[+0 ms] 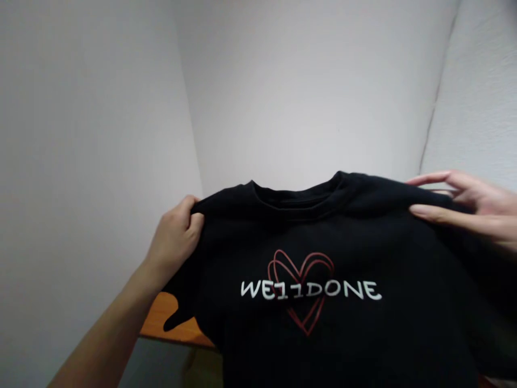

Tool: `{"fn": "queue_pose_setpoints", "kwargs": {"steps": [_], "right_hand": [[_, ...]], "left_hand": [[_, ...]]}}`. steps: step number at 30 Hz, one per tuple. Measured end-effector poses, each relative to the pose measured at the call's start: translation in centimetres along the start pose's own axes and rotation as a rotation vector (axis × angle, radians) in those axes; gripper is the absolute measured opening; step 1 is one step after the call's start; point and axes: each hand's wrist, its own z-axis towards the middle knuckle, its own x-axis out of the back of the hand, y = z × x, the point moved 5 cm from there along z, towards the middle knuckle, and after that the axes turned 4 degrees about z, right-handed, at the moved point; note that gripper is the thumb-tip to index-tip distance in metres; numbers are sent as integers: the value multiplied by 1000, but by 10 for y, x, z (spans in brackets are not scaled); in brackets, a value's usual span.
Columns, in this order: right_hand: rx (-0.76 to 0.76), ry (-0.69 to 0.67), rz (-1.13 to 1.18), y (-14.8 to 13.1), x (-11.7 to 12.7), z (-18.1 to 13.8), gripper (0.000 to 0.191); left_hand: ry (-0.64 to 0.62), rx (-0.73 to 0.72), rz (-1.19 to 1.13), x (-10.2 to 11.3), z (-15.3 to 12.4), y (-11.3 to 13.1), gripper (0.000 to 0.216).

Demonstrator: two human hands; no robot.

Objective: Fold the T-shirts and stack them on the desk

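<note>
A black T-shirt [355, 248] hangs spread out before me, its neckline up and its printed front facing me. White "WELLDONE" lettering crosses a red outlined heart on the chest. My left hand [176, 231] is closed in a fist around the shoulder on the left. At the opposite shoulder, my right hand [470, 207] pinches the fabric, with the thumb in front and the fingers behind the upper edge. The lower part of the shirt runs out of view at the bottom.
Behind the shirt is an orange-brown wooden surface [161, 315], mostly covered by it. Pale walls [302, 91] meet in a corner behind. A dark crack-like line runs down the wall at the right.
</note>
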Motion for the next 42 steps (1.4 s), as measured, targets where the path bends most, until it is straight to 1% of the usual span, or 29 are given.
{"fn": "queue_pose_setpoints", "kwargs": {"steps": [2,3,5,6,8,9,10,11,12,13,14,16,19,24,29,31,33,35,37,39,40,41,42], "right_hand": [[-71,-99,69,-4,-19,31,64],[-94,-101,47,-2,-26,48,63],[-94,-69,-109,8,-42,75,61],[-58,-88,-210,16,-53,82,58],[1,-203,-359,39,-86,80,51],[11,-305,-400,53,-106,72,52],[0,-354,-415,66,-124,60,52],[-11,-418,-428,79,-143,47,55],[-38,-498,-466,91,-161,33,59],[-72,-547,-510,103,-176,22,63],[-100,-589,-557,112,-187,12,67],[-133,-615,-634,127,-202,3,70],[-122,-610,-682,141,-209,7,71],[-108,-593,-703,151,-211,15,73],[-137,-613,-707,144,-211,11,74],[-157,-630,-705,138,-210,11,73],[-163,-654,-691,133,-208,13,74],[-148,-644,-651,131,-202,23,72],[-155,-557,-609,135,-190,40,68],[-206,-445,-600,146,-175,58,62],[-245,-406,-608,154,-168,66,60],[-282,-387,-618,163,-164,71,58],[-311,-385,-627,171,-161,74,57]], "left_hand": [[-128,-10,65,-17,34,1,23],[-189,-13,96,-28,50,4,27],[-301,-40,125,-54,70,15,34],[-352,-64,121,-69,73,22,36],[-453,-126,88,-102,64,39,37],[-509,-158,68,-120,54,46,37],[-566,-186,49,-137,41,52,37],[-622,-206,35,-154,28,55,39],[-678,-214,28,-169,15,55,42],[-733,-208,29,-184,4,52,46],[-785,-191,37,-196,-5,47,51],[-866,-143,63,-216,-17,34,60],[-911,-98,95,-233,-22,19,68],[-918,-98,140,-241,-23,16,71],[-924,-119,152,-238,-19,19,66],[-906,-136,158,-234,-13,25,61],[-864,-165,159,-222,-6,42,57],[-808,-211,142,-200,-5,72,53],[-760,-286,34,-172,-19,115,50],[-706,-399,-224,-147,-50,170,48],[-662,-457,-331,-138,-70,197,47],[-603,-498,-388,-135,-93,222,48],[-548,-525,-403,-138,-116,245,51]]}}
